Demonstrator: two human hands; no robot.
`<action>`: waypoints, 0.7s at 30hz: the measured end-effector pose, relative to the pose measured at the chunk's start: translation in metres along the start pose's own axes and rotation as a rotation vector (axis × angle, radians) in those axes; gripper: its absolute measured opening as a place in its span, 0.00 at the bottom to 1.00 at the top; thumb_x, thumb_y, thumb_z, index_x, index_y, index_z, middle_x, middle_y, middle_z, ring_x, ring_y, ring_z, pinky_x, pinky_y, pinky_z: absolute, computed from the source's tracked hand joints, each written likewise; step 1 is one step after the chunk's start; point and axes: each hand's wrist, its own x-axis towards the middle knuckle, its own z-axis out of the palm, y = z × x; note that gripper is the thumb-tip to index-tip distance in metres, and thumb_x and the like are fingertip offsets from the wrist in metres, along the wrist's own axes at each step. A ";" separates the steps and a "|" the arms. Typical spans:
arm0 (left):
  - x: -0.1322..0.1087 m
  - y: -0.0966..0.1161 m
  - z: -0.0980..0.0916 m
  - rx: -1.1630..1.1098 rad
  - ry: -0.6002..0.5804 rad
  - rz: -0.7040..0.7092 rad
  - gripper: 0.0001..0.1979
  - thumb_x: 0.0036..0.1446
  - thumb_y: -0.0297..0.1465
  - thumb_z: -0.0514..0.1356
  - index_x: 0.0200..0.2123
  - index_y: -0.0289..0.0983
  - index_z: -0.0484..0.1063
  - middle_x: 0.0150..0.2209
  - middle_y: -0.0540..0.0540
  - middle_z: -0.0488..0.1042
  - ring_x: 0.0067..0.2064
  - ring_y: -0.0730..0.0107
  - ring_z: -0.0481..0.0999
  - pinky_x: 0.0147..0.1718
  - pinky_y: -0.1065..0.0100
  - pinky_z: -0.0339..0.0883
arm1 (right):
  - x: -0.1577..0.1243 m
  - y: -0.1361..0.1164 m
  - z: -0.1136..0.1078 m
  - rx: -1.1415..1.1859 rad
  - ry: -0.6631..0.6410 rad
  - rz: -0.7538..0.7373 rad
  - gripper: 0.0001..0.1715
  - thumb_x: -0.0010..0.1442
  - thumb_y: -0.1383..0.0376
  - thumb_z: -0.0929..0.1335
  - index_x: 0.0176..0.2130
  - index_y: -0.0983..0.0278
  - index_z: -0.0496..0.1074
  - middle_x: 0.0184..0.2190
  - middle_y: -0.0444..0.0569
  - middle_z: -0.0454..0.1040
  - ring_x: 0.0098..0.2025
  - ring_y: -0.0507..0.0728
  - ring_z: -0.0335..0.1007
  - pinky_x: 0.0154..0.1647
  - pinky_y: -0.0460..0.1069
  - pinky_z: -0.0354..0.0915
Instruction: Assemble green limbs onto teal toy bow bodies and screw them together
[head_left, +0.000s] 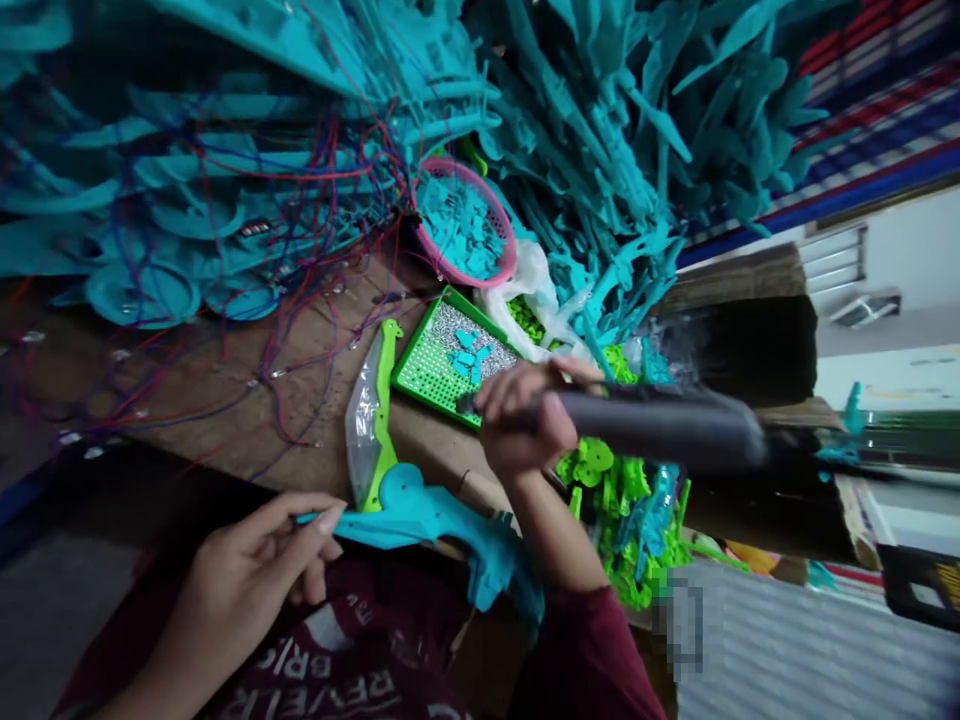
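Note:
My left hand point(270, 560) pinches the thin pointed end of a turquoise plastic toy part point(405, 518), which lies across in front of my body. In my right hand point(525, 415) is a dark electric screwdriver point(660, 425), blurred by motion, its tip pointing left above the green tray's near edge. A curved green piece with a clear blade point(369, 425) rests on the table, just beyond the turquoise part. Small silvery screws point(491, 352) and a few small turquoise pieces point(469, 355) lie in the green perforated tray point(427, 380).
A pink basket point(511, 262) holds small turquoise pieces. Turquoise parts point(570, 130) pile high at the back, with red and blue wires point(277, 390) trailing over the brown table point(202, 400). Right are a white plastic bag point(536, 285), green parts point(634, 490) and cardboard boxes point(739, 275).

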 end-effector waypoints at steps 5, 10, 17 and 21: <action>-0.001 0.005 0.004 0.200 0.067 0.013 0.22 0.52 0.56 0.64 0.31 0.43 0.72 0.16 0.55 0.72 0.21 0.68 0.76 0.23 0.72 0.70 | 0.013 0.041 0.015 0.354 0.162 0.012 0.22 0.59 0.51 0.66 0.49 0.56 0.60 0.18 0.32 0.56 0.14 0.49 0.53 0.16 0.45 0.59; 0.001 -0.005 -0.006 0.342 -0.018 0.067 0.21 0.55 0.55 0.61 0.32 0.43 0.72 0.19 0.55 0.76 0.21 0.68 0.78 0.21 0.74 0.70 | 0.006 0.044 0.022 0.522 0.099 0.009 0.16 0.61 0.56 0.66 0.47 0.56 0.59 0.19 0.33 0.59 0.16 0.49 0.57 0.18 0.45 0.62; 0.002 -0.004 -0.006 0.370 -0.007 0.135 0.18 0.57 0.52 0.61 0.33 0.44 0.72 0.18 0.58 0.75 0.20 0.72 0.77 0.22 0.77 0.70 | 0.006 0.047 0.026 0.627 0.024 -0.031 0.12 0.62 0.61 0.67 0.45 0.56 0.62 0.21 0.35 0.62 0.17 0.49 0.59 0.18 0.45 0.64; 0.001 0.001 -0.003 0.320 -0.019 0.121 0.17 0.58 0.52 0.61 0.32 0.44 0.73 0.18 0.58 0.75 0.19 0.73 0.76 0.20 0.77 0.69 | 0.011 0.040 0.027 0.547 0.057 0.012 0.17 0.61 0.57 0.68 0.48 0.55 0.62 0.20 0.34 0.61 0.16 0.50 0.57 0.19 0.46 0.64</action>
